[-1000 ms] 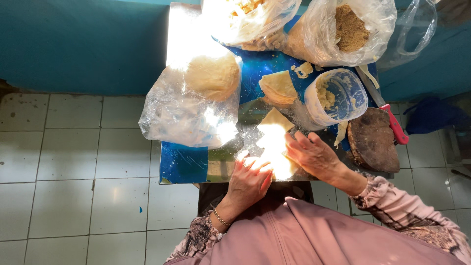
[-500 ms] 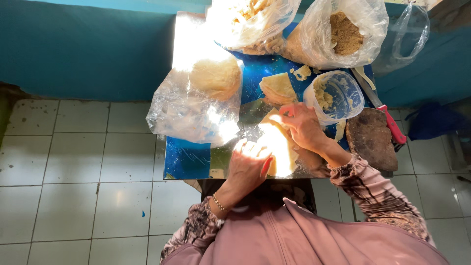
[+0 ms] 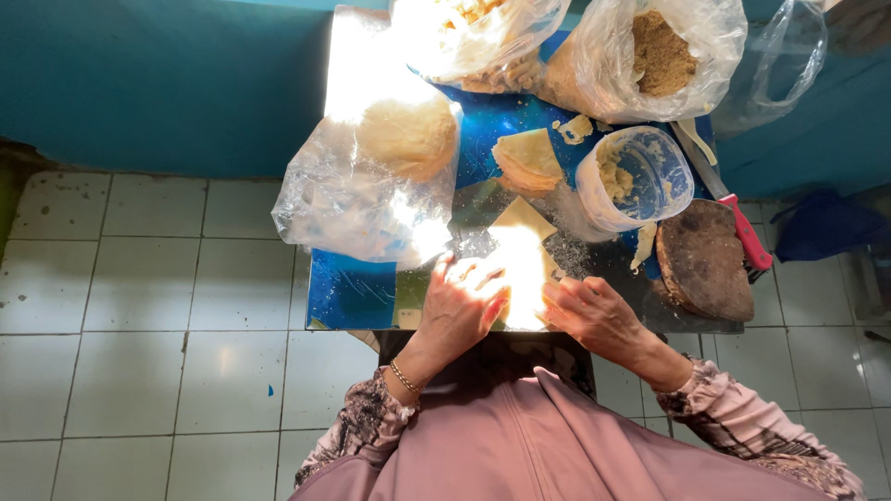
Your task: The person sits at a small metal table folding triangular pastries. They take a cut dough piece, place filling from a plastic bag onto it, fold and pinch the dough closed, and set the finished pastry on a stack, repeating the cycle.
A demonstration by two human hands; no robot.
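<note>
The right hand (image 3: 594, 314) has drawn back from near the tub (image 3: 636, 176) to the table's (image 3: 353, 292) near edge. It now lies beside the left hand (image 3: 464, 301), both flat on the pale sheet (image 3: 522, 255).

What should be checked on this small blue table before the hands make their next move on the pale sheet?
1. Left hand on the thin pale dough sheet: ok.
2. Right hand at the sheet's edge: ok.
3. Clear round plastic tub of filling upright, open: ok.
4. Red-handled knife apart from both hands: ok.
5. Sheet surface: cannot tell, sun glare.
6. Clear plastic bag with a dough lump overhangs the blue table: not ok.
</note>
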